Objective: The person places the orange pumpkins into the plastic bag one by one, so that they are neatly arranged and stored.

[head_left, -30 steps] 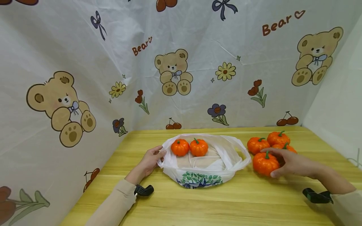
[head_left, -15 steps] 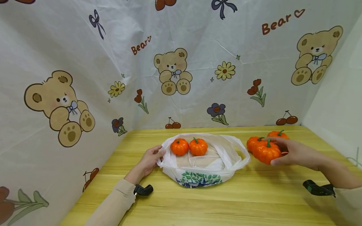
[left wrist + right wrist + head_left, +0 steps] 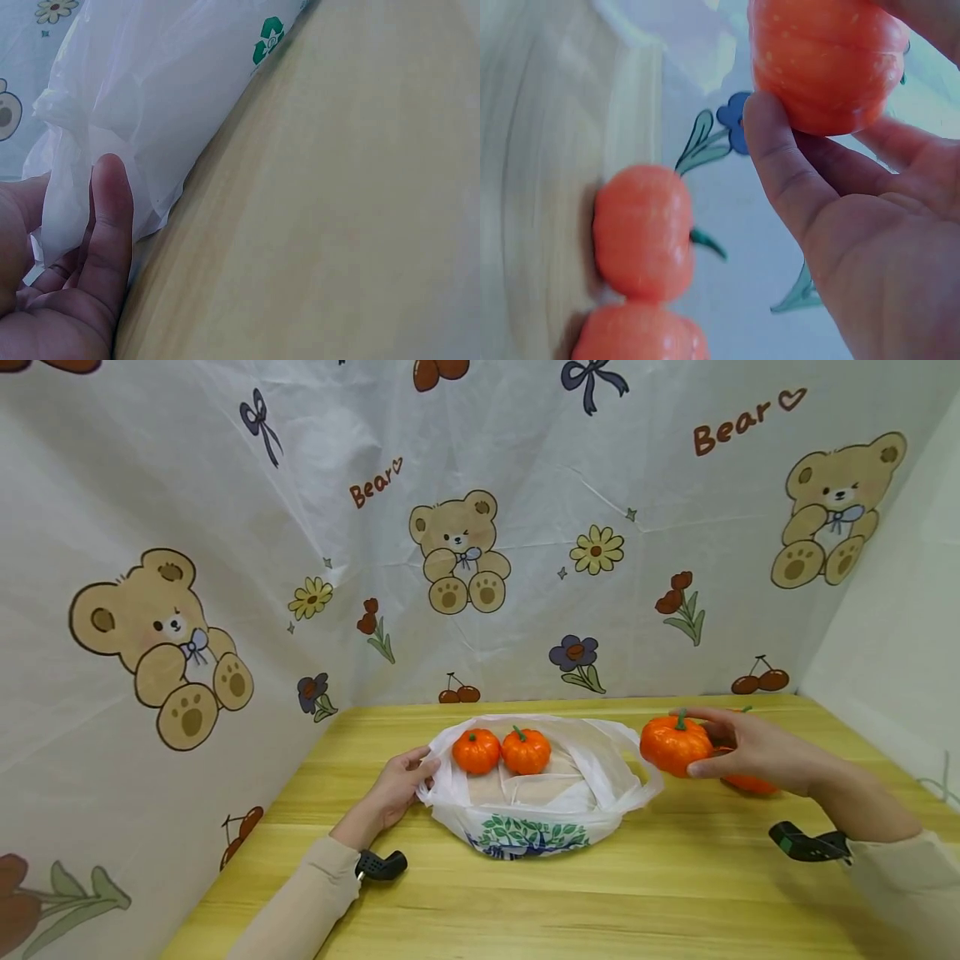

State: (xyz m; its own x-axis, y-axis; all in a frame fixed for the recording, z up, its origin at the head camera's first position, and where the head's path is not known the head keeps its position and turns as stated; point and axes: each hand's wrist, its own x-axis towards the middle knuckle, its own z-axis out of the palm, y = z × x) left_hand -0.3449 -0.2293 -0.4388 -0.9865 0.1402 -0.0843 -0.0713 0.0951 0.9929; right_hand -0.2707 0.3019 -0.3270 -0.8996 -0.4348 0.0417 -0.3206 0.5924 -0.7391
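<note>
My right hand (image 3: 772, 753) grips a small orange pumpkin (image 3: 675, 745) with a green stem, raised above the table near the bag's right handle. In the right wrist view, thumb and fingers hold the pumpkin (image 3: 825, 64) by its sides. At the middle of the table lies a white plastic bag (image 3: 536, 839) with a green tree print, its mouth spread wide. Two pumpkins sit side by side inside, a left one (image 3: 476, 752) and a right one (image 3: 526, 750). My left hand (image 3: 401, 785) pinches the bag's left handle, and the left wrist view shows the plastic (image 3: 67, 202) between thumb and fingers.
More pumpkins (image 3: 645, 232) stand on the wooden table (image 3: 480, 910) at the right, mostly hidden behind my right hand in the head view. A bear-printed cloth (image 3: 525, 643) hangs along the back and left edges; a white wall (image 3: 900, 693) bounds the right.
My right hand has lifted the pumpkin off the table and carried it up and left toward the bag. The left hand and the bag have stayed in place.
</note>
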